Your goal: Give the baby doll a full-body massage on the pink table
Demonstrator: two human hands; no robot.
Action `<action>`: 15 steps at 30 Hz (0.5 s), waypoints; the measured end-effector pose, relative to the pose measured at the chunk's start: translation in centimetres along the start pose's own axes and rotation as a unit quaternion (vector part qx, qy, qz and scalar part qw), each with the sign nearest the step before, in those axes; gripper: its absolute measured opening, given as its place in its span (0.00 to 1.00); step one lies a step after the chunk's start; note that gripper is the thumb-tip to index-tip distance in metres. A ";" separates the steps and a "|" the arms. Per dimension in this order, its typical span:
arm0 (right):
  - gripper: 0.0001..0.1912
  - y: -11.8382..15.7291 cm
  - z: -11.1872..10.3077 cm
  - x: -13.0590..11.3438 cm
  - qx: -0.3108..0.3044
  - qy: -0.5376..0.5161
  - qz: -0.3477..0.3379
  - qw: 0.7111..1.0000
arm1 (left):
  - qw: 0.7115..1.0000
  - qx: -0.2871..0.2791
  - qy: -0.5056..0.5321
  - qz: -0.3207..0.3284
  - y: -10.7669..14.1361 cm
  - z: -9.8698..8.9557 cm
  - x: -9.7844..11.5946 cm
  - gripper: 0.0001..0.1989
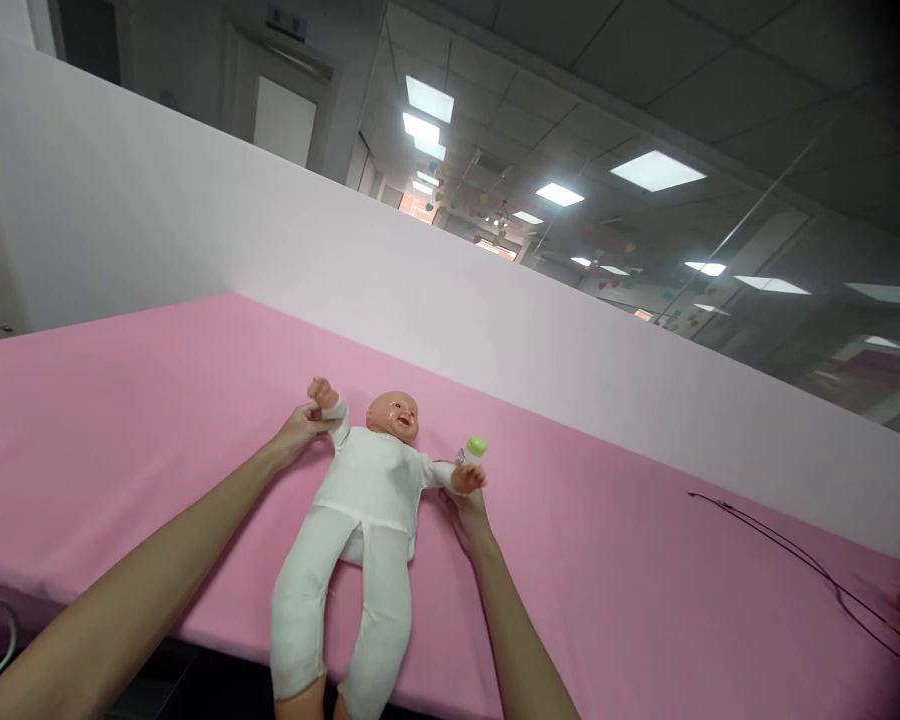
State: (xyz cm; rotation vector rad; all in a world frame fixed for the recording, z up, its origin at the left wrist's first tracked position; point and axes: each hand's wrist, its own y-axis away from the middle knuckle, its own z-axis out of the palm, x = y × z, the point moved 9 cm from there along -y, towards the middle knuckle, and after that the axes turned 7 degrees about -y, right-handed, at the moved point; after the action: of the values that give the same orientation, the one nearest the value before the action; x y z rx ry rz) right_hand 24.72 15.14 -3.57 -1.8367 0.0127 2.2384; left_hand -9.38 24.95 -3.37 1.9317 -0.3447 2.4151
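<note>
A baby doll in a white top and white leggings lies on its back on the pink-covered table. Its head points away from me and its feet reach over the near edge. My left hand is closed on the sleeve of the doll's raised arm on the left side. On the other side, my right hand grips the doll's other forearm from below, with its fingers partly hidden behind that arm. Just beyond the right hand stands a small white bottle with a green cap, partly covered by the doll's arm.
A white partition runs along the table's far side. Thin black cables lie on the cloth at the right. A white cord hangs near the lower left edge.
</note>
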 end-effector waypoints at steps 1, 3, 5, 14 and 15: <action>0.20 0.0 -0.2 -0.2 0.011 -0.012 -0.005 1.000 | 0.999 0.045 -0.001 -0.001 -0.2 -0.8 -0.1 0.26; 0.21 -0.1 -0.4 -0.6 0.022 -0.042 -0.011 0.999 | 0.990 0.136 -0.021 -0.013 -0.2 -2.5 -0.6 0.28; 0.22 -0.1 -0.8 -1.0 0.039 -0.075 -0.012 0.996 | 0.974 0.218 -0.048 -0.024 0.1 -4.0 -0.9 0.32; 0.23 -0.5 -7.3 -1.2 0.204 0.007 -0.030 0.979 | 0.883 0.346 -0.315 0.020 2.7 -5.8 1.7 0.48; 0.21 -0.6 -7.8 -1.2 0.199 0.036 -0.037 0.979 | 0.869 0.350 -0.348 0.012 2.8 -5.8 1.8 0.45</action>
State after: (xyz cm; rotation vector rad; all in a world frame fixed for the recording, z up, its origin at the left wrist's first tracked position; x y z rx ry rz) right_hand 32.58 14.23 -3.99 -1.6673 0.3698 1.9436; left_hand -15.78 23.09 -3.22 3.0707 0.6151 1.8764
